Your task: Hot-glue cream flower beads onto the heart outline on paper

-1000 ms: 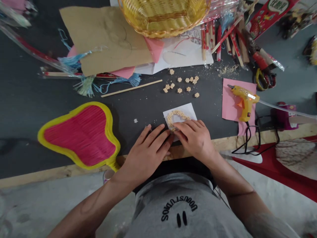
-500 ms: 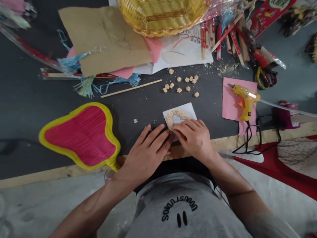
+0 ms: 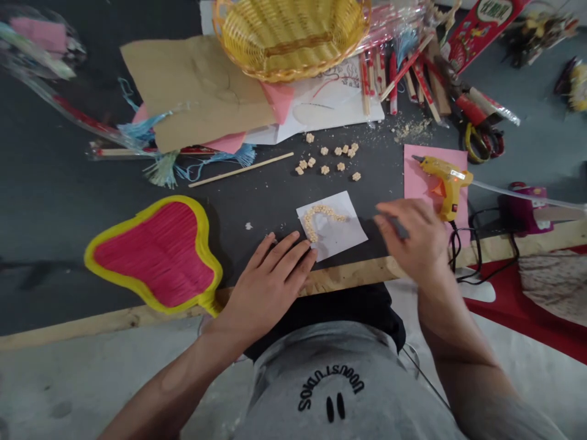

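Observation:
A small white paper (image 3: 337, 235) lies near the table's front edge, with a curved row of tiny beige flower pieces (image 3: 318, 215) stuck on it. My left hand (image 3: 268, 278) lies flat beside it, fingers stretched, fingertips at the paper's left edge. My right hand (image 3: 413, 238) is in the air to the right of the paper, blurred by motion, fingers loosely apart, close to the yellow glue gun (image 3: 444, 183), which rests on a pink sheet (image 3: 415, 177). Several loose beige flower pieces (image 3: 328, 159) lie on the dark table behind the paper.
A red fan with a yellow rim (image 3: 153, 253) lies at the left. A yellow woven basket (image 3: 288, 33), brown paper (image 3: 197, 85), tassels, red sticks (image 3: 394, 70) and scissors (image 3: 481, 140) crowd the back. The glue gun's black cord (image 3: 468, 256) hangs over the wooden table edge (image 3: 348, 275).
My right hand has lifted off the white paper and moved right toward the glue gun, uncovering the row of flower pieces. The left hand has stayed put.

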Action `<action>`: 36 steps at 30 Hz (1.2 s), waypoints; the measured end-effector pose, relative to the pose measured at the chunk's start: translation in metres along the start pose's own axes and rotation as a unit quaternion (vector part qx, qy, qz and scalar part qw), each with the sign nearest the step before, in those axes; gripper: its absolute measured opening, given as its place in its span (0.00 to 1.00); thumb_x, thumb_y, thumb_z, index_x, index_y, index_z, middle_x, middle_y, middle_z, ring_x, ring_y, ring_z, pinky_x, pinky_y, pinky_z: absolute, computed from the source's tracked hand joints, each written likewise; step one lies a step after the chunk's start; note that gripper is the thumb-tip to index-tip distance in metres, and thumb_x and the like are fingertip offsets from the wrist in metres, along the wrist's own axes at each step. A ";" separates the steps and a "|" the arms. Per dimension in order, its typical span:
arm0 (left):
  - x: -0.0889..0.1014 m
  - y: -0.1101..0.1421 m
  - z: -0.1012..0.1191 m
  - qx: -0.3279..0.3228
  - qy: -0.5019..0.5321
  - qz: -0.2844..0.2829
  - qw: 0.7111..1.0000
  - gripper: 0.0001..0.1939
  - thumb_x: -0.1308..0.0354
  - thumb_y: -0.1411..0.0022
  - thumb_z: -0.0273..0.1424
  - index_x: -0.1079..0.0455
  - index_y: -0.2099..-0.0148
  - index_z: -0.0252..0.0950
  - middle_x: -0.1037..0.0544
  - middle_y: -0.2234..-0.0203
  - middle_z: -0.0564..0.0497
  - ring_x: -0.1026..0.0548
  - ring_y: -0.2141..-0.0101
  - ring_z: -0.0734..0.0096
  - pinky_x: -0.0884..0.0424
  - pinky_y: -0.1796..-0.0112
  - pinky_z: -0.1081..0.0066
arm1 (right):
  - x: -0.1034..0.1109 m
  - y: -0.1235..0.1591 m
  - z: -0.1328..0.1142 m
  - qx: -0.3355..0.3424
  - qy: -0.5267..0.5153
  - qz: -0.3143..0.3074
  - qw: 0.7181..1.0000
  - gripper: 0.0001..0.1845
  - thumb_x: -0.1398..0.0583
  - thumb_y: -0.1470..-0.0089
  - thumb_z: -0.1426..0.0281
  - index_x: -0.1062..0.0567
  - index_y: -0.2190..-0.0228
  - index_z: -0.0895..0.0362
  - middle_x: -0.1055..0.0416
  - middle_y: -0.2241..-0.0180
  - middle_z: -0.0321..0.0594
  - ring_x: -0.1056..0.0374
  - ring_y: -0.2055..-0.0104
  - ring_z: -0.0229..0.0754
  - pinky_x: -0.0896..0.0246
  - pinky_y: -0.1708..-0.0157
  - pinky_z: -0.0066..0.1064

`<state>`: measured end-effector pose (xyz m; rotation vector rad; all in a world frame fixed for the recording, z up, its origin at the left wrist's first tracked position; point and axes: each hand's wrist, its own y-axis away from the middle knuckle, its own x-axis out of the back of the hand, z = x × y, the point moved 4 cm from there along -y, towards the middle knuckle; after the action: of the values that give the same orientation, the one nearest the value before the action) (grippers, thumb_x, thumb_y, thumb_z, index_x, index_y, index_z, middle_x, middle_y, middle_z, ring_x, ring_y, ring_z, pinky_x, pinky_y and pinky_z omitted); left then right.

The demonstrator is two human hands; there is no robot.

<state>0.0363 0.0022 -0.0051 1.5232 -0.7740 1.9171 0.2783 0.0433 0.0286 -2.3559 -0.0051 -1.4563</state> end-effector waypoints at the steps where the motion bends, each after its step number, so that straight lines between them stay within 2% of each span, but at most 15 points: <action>1: 0.000 0.000 0.000 -0.002 -0.002 0.001 1.000 0.20 0.44 0.33 0.27 0.31 0.39 0.35 0.26 0.42 0.42 0.31 0.39 0.49 0.37 0.38 0.44 | 0.012 0.000 0.015 -0.022 0.034 0.024 0.999 0.09 0.42 0.37 0.68 0.22 0.58 0.54 0.21 0.60 0.44 0.27 0.57 0.47 0.33 0.54 0.40; 3: -0.001 0.001 0.000 -0.007 -0.006 0.012 1.000 0.20 0.45 0.33 0.25 0.31 0.39 0.34 0.25 0.43 0.41 0.31 0.40 0.49 0.37 0.39 0.45 | 0.033 0.003 0.045 -0.070 0.085 0.056 0.992 0.09 0.43 0.37 0.67 0.23 0.60 0.54 0.22 0.61 0.45 0.28 0.56 0.48 0.34 0.52 0.42; 6: -0.003 0.001 -0.001 -0.021 -0.024 0.037 0.999 0.18 0.48 0.31 0.27 0.30 0.41 0.31 0.24 0.44 0.39 0.29 0.41 0.47 0.35 0.41 0.45 | 0.055 0.014 0.081 -0.135 0.124 0.092 0.979 0.09 0.44 0.38 0.66 0.24 0.63 0.54 0.24 0.65 0.44 0.28 0.60 0.47 0.34 0.55 0.41; 9: -0.005 0.000 -0.003 -0.029 -0.022 0.057 0.998 0.18 0.49 0.30 0.29 0.30 0.41 0.32 0.24 0.44 0.38 0.27 0.43 0.46 0.33 0.43 0.44 | 0.063 0.025 0.106 -0.188 0.133 0.090 0.969 0.10 0.43 0.39 0.63 0.25 0.62 0.55 0.25 0.65 0.43 0.30 0.64 0.45 0.34 0.60 0.38; 12: -0.005 -0.002 -0.003 -0.027 -0.014 0.048 0.998 0.18 0.50 0.29 0.30 0.30 0.41 0.34 0.24 0.44 0.39 0.27 0.43 0.47 0.32 0.44 0.44 | 0.069 0.026 0.118 -0.212 0.163 0.090 0.959 0.12 0.43 0.39 0.61 0.25 0.62 0.55 0.25 0.63 0.46 0.30 0.65 0.46 0.36 0.61 0.39; 15: -0.002 -0.002 -0.001 -0.017 -0.018 0.028 0.999 0.18 0.50 0.29 0.30 0.30 0.41 0.35 0.25 0.43 0.40 0.29 0.42 0.48 0.33 0.42 0.45 | 0.069 0.021 0.126 -0.236 0.196 0.035 0.951 0.14 0.42 0.40 0.57 0.25 0.66 0.55 0.24 0.68 0.45 0.30 0.66 0.47 0.39 0.65 0.37; 18: 0.001 -0.003 0.001 -0.005 -0.021 0.022 1.000 0.18 0.49 0.29 0.30 0.29 0.42 0.34 0.25 0.44 0.39 0.29 0.41 0.49 0.32 0.42 0.46 | 0.058 0.018 0.132 -0.260 0.179 -0.048 0.948 0.16 0.39 0.44 0.55 0.24 0.63 0.54 0.24 0.72 0.41 0.31 0.71 0.46 0.44 0.70 0.34; 21: 0.004 -0.005 0.003 -0.005 -0.035 0.018 0.999 0.17 0.49 0.29 0.32 0.29 0.43 0.32 0.25 0.44 0.38 0.28 0.42 0.50 0.32 0.42 0.47 | 0.048 0.016 0.138 -0.293 0.150 -0.062 0.942 0.13 0.36 0.48 0.55 0.25 0.69 0.52 0.27 0.75 0.39 0.35 0.75 0.44 0.50 0.73 0.34; 24: 0.006 -0.006 0.004 -0.005 -0.046 0.009 0.999 0.17 0.47 0.30 0.32 0.29 0.44 0.31 0.25 0.44 0.37 0.28 0.42 0.51 0.32 0.42 0.49 | 0.044 0.015 0.144 -0.337 0.098 -0.036 0.936 0.13 0.33 0.51 0.60 0.29 0.78 0.50 0.30 0.79 0.40 0.39 0.76 0.41 0.52 0.73 0.35; 26: 0.007 -0.005 0.004 0.000 -0.046 0.012 0.999 0.16 0.46 0.30 0.32 0.29 0.44 0.30 0.25 0.45 0.36 0.27 0.43 0.52 0.31 0.42 0.51 | 0.044 0.017 0.145 -0.357 0.043 0.003 0.933 0.11 0.32 0.53 0.62 0.28 0.77 0.50 0.29 0.77 0.40 0.38 0.74 0.41 0.50 0.72 0.36; 28: 0.008 -0.004 0.003 0.006 -0.038 0.022 0.999 0.16 0.46 0.30 0.32 0.29 0.44 0.30 0.25 0.46 0.36 0.27 0.44 0.52 0.30 0.42 0.52 | 0.046 0.022 0.144 -0.373 -0.044 0.060 0.925 0.08 0.33 0.53 0.63 0.26 0.72 0.51 0.27 0.74 0.40 0.35 0.73 0.41 0.46 0.72 0.35; 32: 0.008 -0.001 -0.001 0.016 -0.007 0.043 0.999 0.16 0.47 0.30 0.31 0.30 0.44 0.30 0.25 0.48 0.37 0.27 0.43 0.53 0.29 0.43 0.54 | 0.044 0.034 0.128 -0.370 -0.308 0.150 0.863 0.13 0.33 0.56 0.65 0.25 0.65 0.51 0.28 0.73 0.35 0.36 0.76 0.36 0.40 0.75 0.32; 34: 0.009 -0.001 -0.002 0.025 0.004 0.056 0.998 0.15 0.47 0.30 0.30 0.30 0.44 0.30 0.24 0.49 0.38 0.27 0.44 0.54 0.29 0.43 0.55 | 0.044 0.039 0.114 -0.342 -0.386 0.169 0.840 0.13 0.34 0.55 0.65 0.26 0.64 0.50 0.29 0.73 0.34 0.35 0.76 0.37 0.38 0.74 0.33; 36: 0.011 -0.002 -0.002 0.034 0.008 0.073 0.997 0.14 0.46 0.31 0.30 0.30 0.46 0.31 0.23 0.51 0.40 0.26 0.46 0.55 0.28 0.44 0.55 | 0.044 0.044 0.101 -0.327 -0.412 0.177 0.832 0.14 0.34 0.55 0.66 0.27 0.63 0.48 0.28 0.70 0.35 0.33 0.73 0.40 0.36 0.73 0.35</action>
<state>0.0347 0.0059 0.0056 1.5259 -0.8407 2.0788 0.3942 0.0253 0.0126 -3.1012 0.7647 -0.1725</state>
